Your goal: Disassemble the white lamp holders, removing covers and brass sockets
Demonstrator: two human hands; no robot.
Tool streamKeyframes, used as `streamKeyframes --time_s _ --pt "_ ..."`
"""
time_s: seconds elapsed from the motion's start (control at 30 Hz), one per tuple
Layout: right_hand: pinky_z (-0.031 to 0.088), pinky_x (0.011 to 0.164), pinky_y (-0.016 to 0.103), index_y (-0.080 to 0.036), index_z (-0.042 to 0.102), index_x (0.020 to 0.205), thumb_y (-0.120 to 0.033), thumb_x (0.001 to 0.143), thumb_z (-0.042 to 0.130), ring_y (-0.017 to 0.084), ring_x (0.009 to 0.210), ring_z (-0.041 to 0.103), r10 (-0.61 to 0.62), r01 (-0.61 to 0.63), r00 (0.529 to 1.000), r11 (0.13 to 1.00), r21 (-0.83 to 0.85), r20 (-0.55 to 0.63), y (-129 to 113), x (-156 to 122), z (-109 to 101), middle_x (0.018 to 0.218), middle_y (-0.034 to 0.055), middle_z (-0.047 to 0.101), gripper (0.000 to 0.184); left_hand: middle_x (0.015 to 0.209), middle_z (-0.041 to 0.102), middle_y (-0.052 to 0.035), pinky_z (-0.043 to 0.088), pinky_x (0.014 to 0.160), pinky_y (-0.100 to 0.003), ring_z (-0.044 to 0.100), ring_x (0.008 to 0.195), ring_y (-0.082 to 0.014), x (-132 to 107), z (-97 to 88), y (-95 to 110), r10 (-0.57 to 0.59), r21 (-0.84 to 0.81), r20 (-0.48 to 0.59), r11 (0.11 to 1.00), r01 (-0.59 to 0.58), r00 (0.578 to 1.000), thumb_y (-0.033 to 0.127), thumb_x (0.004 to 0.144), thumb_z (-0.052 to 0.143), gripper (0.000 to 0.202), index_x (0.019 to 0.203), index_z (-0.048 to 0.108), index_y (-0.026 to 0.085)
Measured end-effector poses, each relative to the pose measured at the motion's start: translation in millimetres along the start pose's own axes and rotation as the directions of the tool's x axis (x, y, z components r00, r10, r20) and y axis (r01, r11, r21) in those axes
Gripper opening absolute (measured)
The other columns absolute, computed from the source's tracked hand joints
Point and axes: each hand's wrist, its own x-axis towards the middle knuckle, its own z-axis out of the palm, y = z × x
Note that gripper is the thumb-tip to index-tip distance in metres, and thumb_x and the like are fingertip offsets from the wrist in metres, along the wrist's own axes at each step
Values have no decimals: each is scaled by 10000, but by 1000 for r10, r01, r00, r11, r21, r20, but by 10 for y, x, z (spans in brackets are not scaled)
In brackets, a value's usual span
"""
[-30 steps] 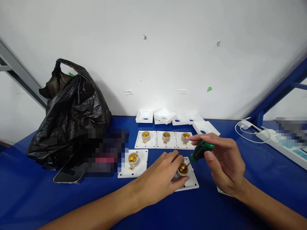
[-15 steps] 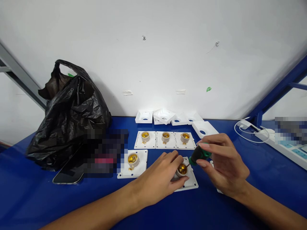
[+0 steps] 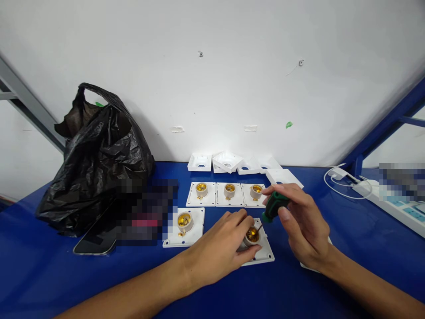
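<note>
From my end of the feed, I have the left forearm slanting in low across the blue table (image 3: 288, 294) from its near left, with the left hand (image 3: 224, 243) laid palm-down, knuckles arched. The right forearm comes in from the near right, the right hand (image 3: 307, 226) raised above the surface and turned inward. My left thumb and fingers are clamped around a lamp socket (image 3: 253, 241), thumb on its near side, fingers on its far-left side; its white plate (image 3: 264, 256) lies flat on the table, well forward of the back edge, right-hand corners showing beyond my grip. My right fingers are closed on the green-and-black handle of a screwdriver (image 3: 275, 206), thumb against the near right side, fingertips over the far side. Its shaft slopes down left into the socket's brass-coloured interior; I cannot tell where the tip sits. Compared with half a second ago, the handle stands more upright and slightly further left, and my right fingers reach further over it, now beside the right-hand plate (image 3: 248, 200) of the back row. My left hand and the socket have hardly shifted.
</note>
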Motion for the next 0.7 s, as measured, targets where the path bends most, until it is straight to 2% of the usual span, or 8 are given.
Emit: streamKeyframes --time_s 0.13,0.23,0.4,0.57,0.7 --pt "558 910 454 -259 522 1518 -19 924 629 248 1130 621 -80 79 996 996 -39 -30 4 12 0 1273 82 674 650 1141 628 -60 539 852 -388 613 1000 -262 6 -8 5 -4 6 4 1000 4 1000 362 989 698 214 1082 579 211" --pt "574 838 421 -244 542 1507 30 897 624 235 1081 647 -139 132 987 988 -79 -86 -12 35 14 1230 77 689 673 1130 634 -59 537 851 -382 616 981 -253 9 -16 9 10 18 1 1000 -10 1000 351 980 712 233 1098 576 204" --pt "590 774 436 -243 571 1483 25 916 561 245 1036 660 -82 73 976 996 -51 -204 -43 59 43 1162 77 680 627 1116 627 -53 530 868 -389 606 976 -249 -12 0 5 33 41 -4 999 -33 999 327 985 690 219 1123 575 202" --pt "608 726 426 -251 610 1440 -4 896 603 239 965 670 -146 121 964 985 -121 -223 -42 74 39 1123 73 708 597 1120 619 -54 528 897 -403 595 991 -252 -22 9 10 32 35 -9 999 -32 999 315 984 672 216 1139 574 201" --pt "619 658 408 -272 617 1426 -70 922 614 239 914 674 -155 118 954 981 -156 -257 -72 87 11 1094 72 725 543 1121 611 -61 529 934 -409 597 1021 -256 -19 -2 29 33 -13 -1 999 -33 999 247 935 678 205 1108 578 203"
